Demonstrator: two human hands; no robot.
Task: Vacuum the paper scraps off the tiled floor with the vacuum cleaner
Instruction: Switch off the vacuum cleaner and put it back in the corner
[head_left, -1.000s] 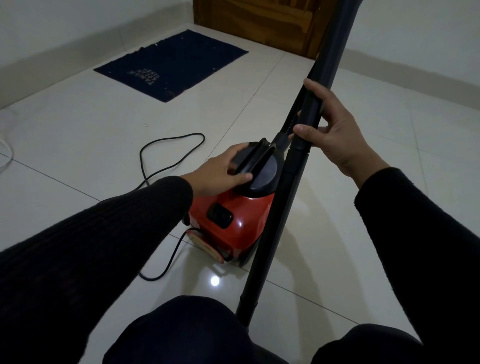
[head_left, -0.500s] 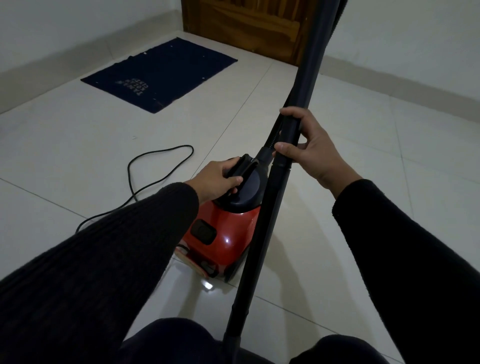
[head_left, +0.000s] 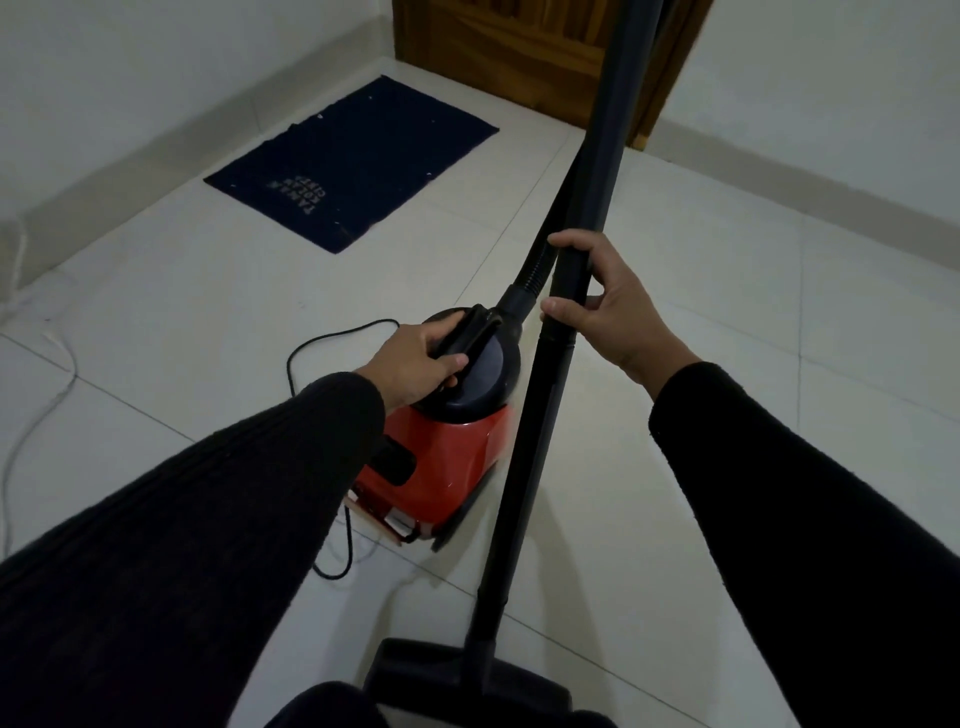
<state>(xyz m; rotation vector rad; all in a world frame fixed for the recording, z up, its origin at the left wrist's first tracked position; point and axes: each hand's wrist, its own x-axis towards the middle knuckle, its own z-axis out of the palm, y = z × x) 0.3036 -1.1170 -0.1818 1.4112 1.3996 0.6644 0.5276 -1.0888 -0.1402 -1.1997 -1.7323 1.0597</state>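
A red vacuum cleaner (head_left: 441, 467) with a black round top stands on the white tiled floor (head_left: 727, 415) in the middle of the view. My left hand (head_left: 415, 358) grips the black carry handle on its top. The black wand (head_left: 561, 364) rises upright just right of the body. My right hand (head_left: 608, 312) holds it, fingers curled round the tube. The black floor nozzle (head_left: 431, 670) lies at the bottom of the view near my knees. A ribbed hose (head_left: 540, 260) runs up from the body behind the wand. I can make out no paper scraps.
A dark blue mat (head_left: 353, 161) lies at the far left by the wall. A wooden door (head_left: 519, 57) stands behind it. The black power cord (head_left: 311, 358) loops on the tiles left of the vacuum, and a white cable (head_left: 36, 415) trails at the far left.
My left hand went from resting on the black top to gripping its handle. The view rose, and the floor nozzle came into sight. My right hand stayed on the wand.
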